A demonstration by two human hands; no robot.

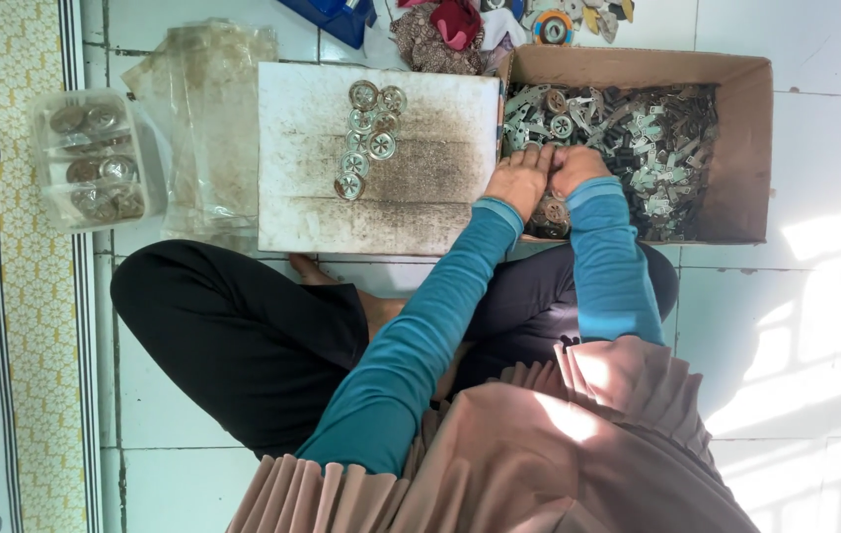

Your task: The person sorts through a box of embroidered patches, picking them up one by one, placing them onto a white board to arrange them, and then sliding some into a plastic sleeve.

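You sat cross-legged on a white tiled floor point(815, 158), sunlit at the right. Your left hand point(517, 180) and right hand point(574, 168) met, curled over small metal parts point(638, 133) in the cardboard box point(746, 148); what they gripped was hidden. Beside it lay a stained white board point(312, 188) carrying round metal discs point(369, 138).

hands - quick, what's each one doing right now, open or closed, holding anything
Left hand: curled at the edge of the cardboard box, on the metal parts; grip cannot be told.
Right hand: closed beside it; contents hidden.
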